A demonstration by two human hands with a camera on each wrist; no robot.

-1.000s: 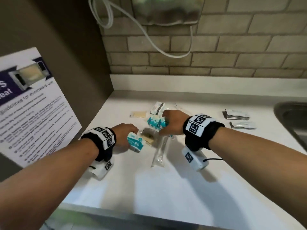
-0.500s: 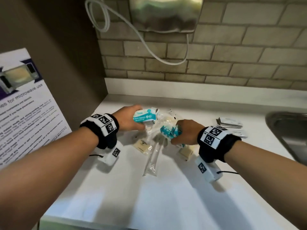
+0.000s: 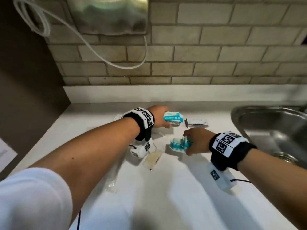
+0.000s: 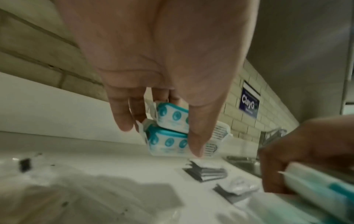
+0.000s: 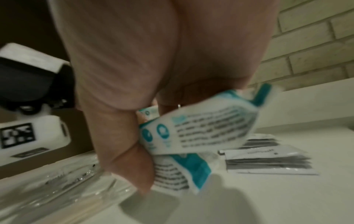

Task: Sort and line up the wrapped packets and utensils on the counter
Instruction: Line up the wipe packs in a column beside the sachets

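Bench [image 3: 166, 196], white, with a steel sink [image 3: 265, 130] at the right end. Furthest left of the sink, flat on the bench: clear wrapper with a tan stick inside [image 3: 152, 159]. Next, left grip [image 3: 159, 117], closed round two teal packets [image 3: 173, 118], one stacked on the other, pinched between thumb and fingers. Closer to the sink, right grip [image 3: 196, 141], closed tight round a bunch of teal packets [image 3: 178, 144]. Just behind it, left of the sink, small pile of grey sachets [image 3: 196, 122] lying on the bench.

White counter [image 3: 166, 196] with grey sachets [image 3: 196, 123]
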